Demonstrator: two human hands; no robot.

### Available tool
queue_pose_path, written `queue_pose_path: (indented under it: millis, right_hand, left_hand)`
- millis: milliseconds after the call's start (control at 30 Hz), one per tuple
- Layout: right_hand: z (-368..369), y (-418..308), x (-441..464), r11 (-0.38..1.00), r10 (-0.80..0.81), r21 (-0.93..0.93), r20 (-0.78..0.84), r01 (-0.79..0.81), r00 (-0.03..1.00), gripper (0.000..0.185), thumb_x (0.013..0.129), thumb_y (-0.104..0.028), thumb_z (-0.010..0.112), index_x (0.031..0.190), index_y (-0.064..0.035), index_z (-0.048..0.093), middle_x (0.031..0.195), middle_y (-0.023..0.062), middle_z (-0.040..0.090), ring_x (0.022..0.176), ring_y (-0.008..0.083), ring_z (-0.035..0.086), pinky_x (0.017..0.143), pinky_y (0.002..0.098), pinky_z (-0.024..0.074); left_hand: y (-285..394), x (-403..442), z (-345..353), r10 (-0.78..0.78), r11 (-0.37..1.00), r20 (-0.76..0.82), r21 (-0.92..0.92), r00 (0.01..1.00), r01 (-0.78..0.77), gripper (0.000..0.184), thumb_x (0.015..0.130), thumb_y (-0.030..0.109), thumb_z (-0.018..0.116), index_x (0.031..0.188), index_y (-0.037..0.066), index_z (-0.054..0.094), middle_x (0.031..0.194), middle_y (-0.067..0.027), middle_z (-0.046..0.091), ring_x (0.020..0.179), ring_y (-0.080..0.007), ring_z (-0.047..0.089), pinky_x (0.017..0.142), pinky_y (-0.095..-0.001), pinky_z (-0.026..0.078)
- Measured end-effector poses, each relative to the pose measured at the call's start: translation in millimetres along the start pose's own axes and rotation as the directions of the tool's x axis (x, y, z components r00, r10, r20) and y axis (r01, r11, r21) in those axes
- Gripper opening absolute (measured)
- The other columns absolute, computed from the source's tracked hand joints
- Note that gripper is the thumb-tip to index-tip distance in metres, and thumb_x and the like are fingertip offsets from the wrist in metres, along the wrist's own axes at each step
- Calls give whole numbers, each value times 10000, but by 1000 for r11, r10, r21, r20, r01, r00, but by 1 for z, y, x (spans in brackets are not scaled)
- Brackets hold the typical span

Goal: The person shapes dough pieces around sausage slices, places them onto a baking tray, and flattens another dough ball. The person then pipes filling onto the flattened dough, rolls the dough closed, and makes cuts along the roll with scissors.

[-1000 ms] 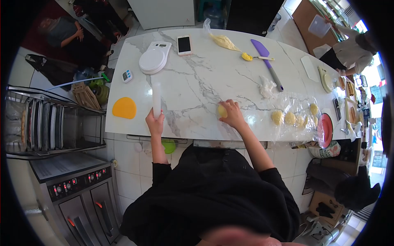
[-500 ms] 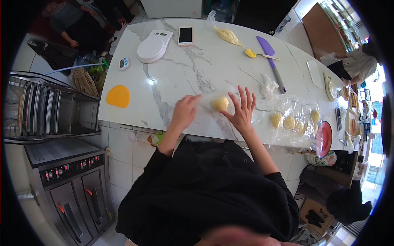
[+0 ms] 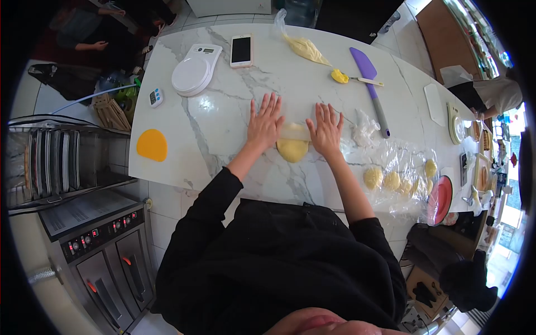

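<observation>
A pale, translucent rolling pin (image 3: 296,132) lies across a yellow piece of dough (image 3: 292,152), which is flattened on the marble table. My left hand (image 3: 264,124) rests flat over the pin's left end, its fingers stretched forward. Over the right end lies my right hand (image 3: 326,132), also flat with fingers apart. Both palms hide the ends of the pin. To the right, several yellow dough balls (image 3: 373,178) sit under a clear plastic sheet (image 3: 405,162). A crumpled plastic bag (image 3: 365,129) is just beyond my right hand.
A white scale (image 3: 192,75), phone (image 3: 242,51), timer (image 3: 156,97) and orange scraper (image 3: 152,145) lie on the left. Farther off are a piping bag (image 3: 304,49) and purple spatula (image 3: 365,64). A red plate (image 3: 441,198) stands right. Other people stand behind the table.
The round dough ball is now flattened under the rolling pin. My left hand has come in from the left, and both hands now lie flat on the pin.
</observation>
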State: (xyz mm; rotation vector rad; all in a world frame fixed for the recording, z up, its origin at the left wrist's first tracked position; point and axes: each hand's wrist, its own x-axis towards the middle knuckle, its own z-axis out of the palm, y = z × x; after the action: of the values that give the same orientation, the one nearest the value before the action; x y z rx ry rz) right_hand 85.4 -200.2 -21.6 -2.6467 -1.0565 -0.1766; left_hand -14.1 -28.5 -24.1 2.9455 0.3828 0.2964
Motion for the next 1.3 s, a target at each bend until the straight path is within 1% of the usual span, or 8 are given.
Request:
queue_pose_path:
  millis: [300,500,600,800,900,1000,1200,1300]
  right_hand:
    - [16,8,70,999,34,40,15,-35,999,598,900,-496,375,1285,-40,410,1296,121,428,1273,258,313,1039,561,145]
    - [-10,5,66,978,37,206,-55,-25,998,396,891,-433,455,964,-63,575,966,94,573,990,263,508,887,485,330]
    - [-5,-4,35,981,14,193,45,-23,999,375,884,-388,485,703,-70,567,737,74,579,781,271,553,726,425,405]
    - [-26,-10,8,973,83,198,183,-119,980,374,870,-347,513,635,-64,576,753,94,592,778,282,555,679,424,422]
    - [-5,-4,-19,981,30,189,84,-45,996,354,861,-340,525,657,-57,583,742,116,590,758,295,553,675,422,426]
    - [-18,-11,4,988,103,107,114,-115,988,271,860,-321,517,880,-62,594,924,122,581,921,303,520,824,451,380]
    - [0,-23,-11,997,67,-29,-6,-67,998,487,902,-339,415,1292,-49,386,1372,137,333,1307,303,248,1034,522,193]
    - [0,-31,-49,995,11,-102,9,-10,1000,551,916,-348,366,1375,-53,288,1442,133,249,1350,294,187,1060,514,147]
  left_hand:
    - [-28,66,19,-137,975,-56,-182,989,124,436,942,322,329,1317,113,405,1435,-107,268,1332,-289,220,1085,-504,95]
    - [-19,51,-16,-131,973,28,-189,991,133,290,894,284,451,846,67,637,921,-104,620,884,-297,575,802,-465,431]
    - [-13,25,-4,-54,965,-108,-260,993,24,340,879,299,473,697,60,631,731,-103,622,713,-288,598,638,-420,476]
    - [-2,12,-27,-64,966,41,-247,997,72,352,861,247,489,593,42,590,685,-120,603,692,-278,593,587,-399,482]
    - [-2,-2,-22,-55,938,230,-321,972,129,256,839,217,497,682,49,609,772,-117,610,765,-271,597,660,-425,476]
    - [-2,18,-16,-113,961,109,-240,988,136,166,815,187,503,849,64,610,924,-83,597,919,-260,561,812,-496,408]
    - [5,-1,17,-188,978,-122,-118,974,174,464,832,236,446,1273,94,451,1392,-87,356,1310,-284,278,1049,-579,92]
    - [17,-42,-1,-150,988,19,-21,989,150,570,843,269,417,1376,96,316,1464,-83,233,1352,-288,198,1065,-571,26]
